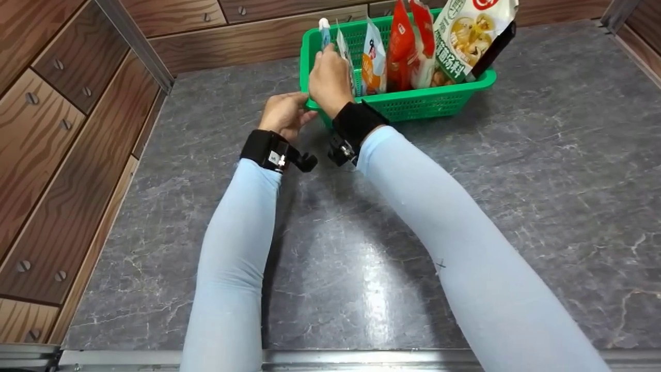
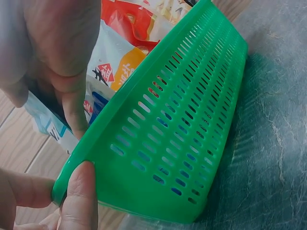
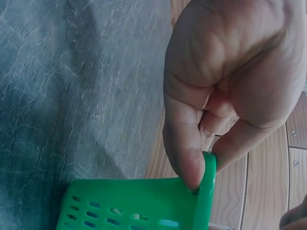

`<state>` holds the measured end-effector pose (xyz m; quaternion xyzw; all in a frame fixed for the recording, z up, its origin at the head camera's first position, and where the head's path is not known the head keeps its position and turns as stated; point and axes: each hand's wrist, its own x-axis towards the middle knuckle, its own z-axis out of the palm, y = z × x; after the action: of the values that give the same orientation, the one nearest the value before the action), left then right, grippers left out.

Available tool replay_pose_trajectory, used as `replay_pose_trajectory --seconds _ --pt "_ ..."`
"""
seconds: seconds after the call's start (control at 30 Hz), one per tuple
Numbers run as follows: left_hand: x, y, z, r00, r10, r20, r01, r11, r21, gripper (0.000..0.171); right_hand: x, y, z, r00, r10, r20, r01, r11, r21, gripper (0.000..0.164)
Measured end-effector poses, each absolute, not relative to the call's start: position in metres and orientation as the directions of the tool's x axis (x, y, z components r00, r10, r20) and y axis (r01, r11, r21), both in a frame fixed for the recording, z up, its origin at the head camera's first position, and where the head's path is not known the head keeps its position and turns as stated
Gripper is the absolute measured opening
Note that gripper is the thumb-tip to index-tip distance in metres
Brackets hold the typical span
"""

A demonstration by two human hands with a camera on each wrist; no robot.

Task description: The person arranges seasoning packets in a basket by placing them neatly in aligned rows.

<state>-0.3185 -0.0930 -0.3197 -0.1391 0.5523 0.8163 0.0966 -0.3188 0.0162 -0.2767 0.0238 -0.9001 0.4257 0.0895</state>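
Note:
My left hand (image 1: 283, 114) pinches the rim of the green basket (image 1: 434, 106) at its near left corner. In the left wrist view its thumb (image 2: 79, 196) presses the outer side of the rim. Just inside that corner, my right hand (image 1: 330, 77) grips a slim blue-and-white item (image 1: 325, 35) with a rounded white end, standing upright against the basket's left side. The fingers hide most of it. Beside it stand a thin pale packet (image 1: 345, 51) and a white-and-orange packet (image 1: 374, 64). The right wrist view shows mainly the left hand on the rim.
Further right in the basket stand red packets (image 1: 402, 49) and a large white-and-green pouch (image 1: 467, 39) leaning outward, with a dark item (image 1: 494, 53) beside it. The basket rests on a grey marbled table (image 1: 206, 155). Wood-patterned panels (image 1: 62, 119) border the left and back.

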Motion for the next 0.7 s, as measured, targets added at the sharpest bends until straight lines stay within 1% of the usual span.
replay_pose_trajectory --seconds 0.13,0.3,0.47,0.53,0.63,0.7 --pt "-0.318 -0.093 -0.319 -0.941 0.001 -0.339 -0.316 -0.368 0.874 0.021 -0.322 0.018 -0.277 -0.991 0.011 0.135 -0.096 0.647 -0.756 0.052" --pt "-0.316 -0.094 -0.316 -0.935 0.011 -0.356 -0.335 -0.359 0.871 0.023 -0.32 0.026 -0.275 -0.996 -0.059 0.067 -0.089 0.643 -0.761 0.055" --pt "-0.311 -0.097 -0.315 -0.927 0.039 -0.372 -0.366 -0.308 0.878 0.027 -0.306 0.037 -0.272 -0.989 -0.144 -0.028 -0.073 0.648 -0.758 0.057" --pt "-0.309 -0.099 -0.315 -0.929 0.041 -0.368 -0.365 -0.269 0.891 0.027 -0.297 0.043 -0.27 -0.981 -0.186 -0.064 -0.079 0.669 -0.739 0.058" --pt "-0.305 -0.101 -0.313 -0.937 0.026 -0.348 -0.347 -0.185 0.919 0.029 -0.281 0.058 -0.267 -0.965 -0.254 -0.069 -0.135 0.701 -0.7 0.061" --pt "-0.301 -0.102 -0.31 -0.952 0.007 -0.307 -0.307 -0.083 0.948 0.032 -0.269 0.074 -0.267 -0.949 -0.315 -0.015 -0.224 0.709 -0.669 0.06"
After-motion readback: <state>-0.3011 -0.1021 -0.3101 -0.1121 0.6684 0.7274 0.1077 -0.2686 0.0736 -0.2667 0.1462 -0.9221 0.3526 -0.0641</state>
